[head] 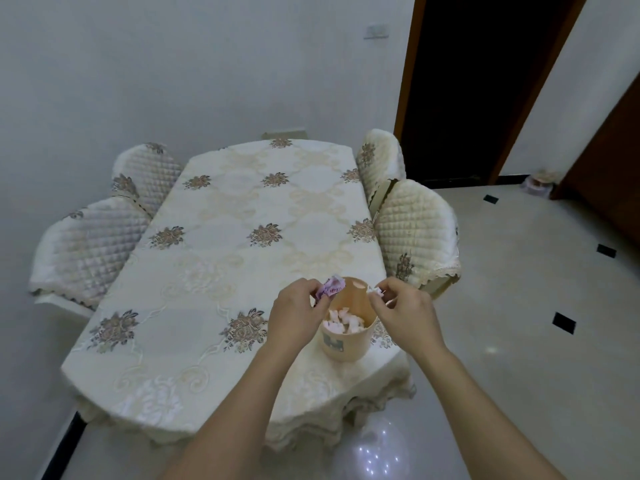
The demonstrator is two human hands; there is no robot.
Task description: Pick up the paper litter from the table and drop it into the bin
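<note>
A small beige bin [346, 344] stands on the table's near right corner, holding several crumpled white and pink paper scraps [343, 322]. My left hand [298, 317] is at the bin's left rim, pinching a crumpled purple paper [330, 287] over the opening. At the bin's right rim, my right hand [401, 313] pinches a small white paper scrap [375, 290] between fingertips.
The oval table [221, 265] wears a cream floral cloth. Quilted chairs flank it: two on the left [93, 244], two on the right [415, 230]. A dark doorway [485, 81] opens at the back right. Glossy tiled floor [536, 306] lies to the right.
</note>
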